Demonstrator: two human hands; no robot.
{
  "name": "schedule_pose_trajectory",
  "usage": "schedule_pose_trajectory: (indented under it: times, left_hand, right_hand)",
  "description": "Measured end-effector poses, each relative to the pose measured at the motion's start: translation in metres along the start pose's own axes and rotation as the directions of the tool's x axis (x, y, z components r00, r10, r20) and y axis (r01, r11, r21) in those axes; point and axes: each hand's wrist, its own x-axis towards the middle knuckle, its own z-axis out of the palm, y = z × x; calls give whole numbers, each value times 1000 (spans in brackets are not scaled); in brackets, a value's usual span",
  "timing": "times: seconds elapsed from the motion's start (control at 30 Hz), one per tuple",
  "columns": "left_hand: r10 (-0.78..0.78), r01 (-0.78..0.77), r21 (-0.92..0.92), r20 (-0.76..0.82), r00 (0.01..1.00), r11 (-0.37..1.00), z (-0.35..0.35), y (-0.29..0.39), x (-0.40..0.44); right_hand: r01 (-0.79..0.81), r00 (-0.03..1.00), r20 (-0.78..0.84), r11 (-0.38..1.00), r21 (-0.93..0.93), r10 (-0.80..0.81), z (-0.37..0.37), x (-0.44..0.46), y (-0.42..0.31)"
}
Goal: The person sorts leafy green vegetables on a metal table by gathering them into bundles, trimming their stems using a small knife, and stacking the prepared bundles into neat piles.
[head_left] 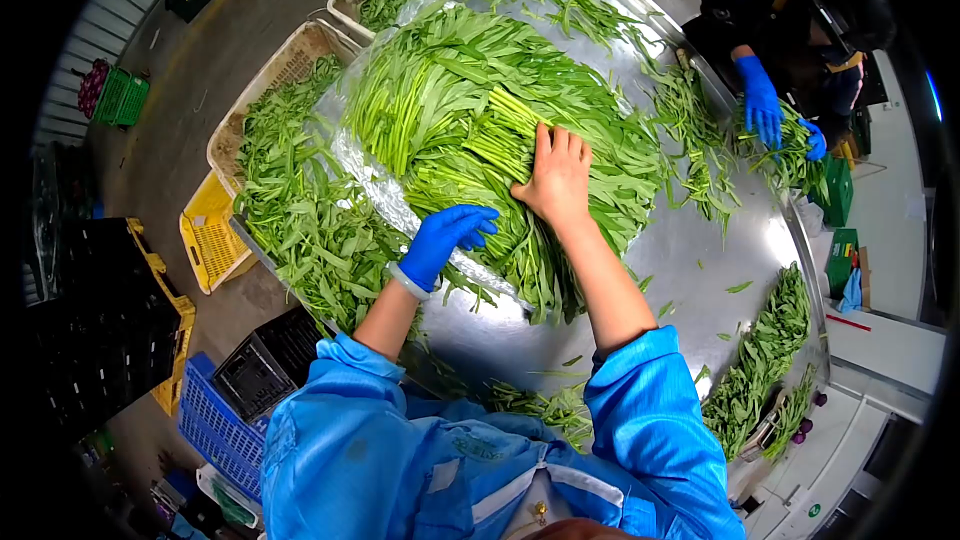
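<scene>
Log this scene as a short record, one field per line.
Left hand: blue glove, fingers bent, beside the leafy pile; contact unclear
Right hand: bare, on the pile's green stems
Plastic sheet: clear, crinkled, along the pile's near-left edge
Work surface: shiny metal table
Co-worker: blue-gloved hand over greens at the table's right side
Left floor: yellow crate
</scene>
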Motion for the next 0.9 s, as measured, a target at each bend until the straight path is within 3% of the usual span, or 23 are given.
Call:
schedule_pose_trajectory:
  times: [0.07,0.17,0.2,0.3,0.4,0.47,0.53,0.63,0.67,0.7,0.73,0.77,0.9]
  left_hand:
    - [40,-40,3,-2,999,999,9,11,1]
    - [-3,6,-82,37,999,997,15,8,11]
    - [1,2,-79,41,999,997,17,10,12]
    - [-9,15,-143,43,999,990,21,9,12]
    - [-7,7,-281,4,1000,960,30,4,18]
    - [-44,20,-418,-48,998,908,39,-2,31]
    - [38,-104,-496,-142,989,862,52,1,46]
    - [204,-305,-573,-236,950,761,68,-1,70]
    - [242,-345,-615,-247,938,709,74,1,77]
    - [280,-381,-656,-258,924,652,79,3,81]
    - [87,-246,-679,-260,962,692,76,5,77]
    - [143,-343,-676,-335,931,652,80,13,74]
    - [12,-172,-841,-193,981,513,62,-20,75]
  right_hand:
    - [58,990,-123,997,-60,-65,6,3,6]
    - [66,998,7,986,154,-68,9,8,21]
    - [88,996,-18,976,200,-86,-1,12,26]
    - [-172,983,144,831,528,112,-22,21,54]
    - [-155,988,128,681,716,90,-20,19,80]
    - [-96,995,70,713,694,65,-16,15,83]
    - [-73,997,28,718,693,74,-23,10,77]
    - [-74,991,-52,826,559,124,-36,-6,52]
    - [9,992,-114,899,438,46,-39,-15,36]
    - [17,997,-77,936,352,11,-43,-28,17]
    - [98,995,-53,959,265,-87,-43,-42,2]
    - [111,994,-42,974,200,-105,-43,-53,-10]
    - [235,970,-7,938,255,-241,-69,-59,-5]
